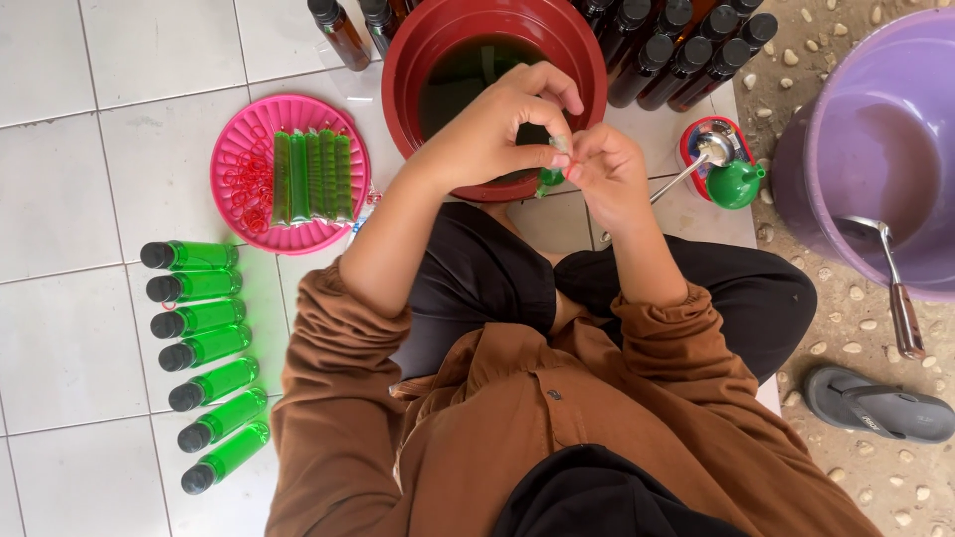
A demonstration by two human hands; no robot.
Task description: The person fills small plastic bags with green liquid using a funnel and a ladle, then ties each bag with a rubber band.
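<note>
My left hand (492, 124) and my right hand (605, 169) meet over the near rim of a red basin (398, 70) that holds dark green liquid. Between them hangs a small clear plastic pouch (549, 179) filled with green liquid. Both hands pinch its twisted top with the fingertips. My forearms come out of rolled brown sleeves, and I sit cross-legged on the floor in black trousers.
A pink basket (231, 169) at the left holds several filled green pouches and red rubber bands. Several black-capped green bottles (204, 346) lie on the white tiles. Dark brown bottles (686, 55) stand behind the basin. Right: green funnel (736, 184), spoon (696, 159), purple bucket (875, 89) with ladle (895, 288), grey sandal (875, 403).
</note>
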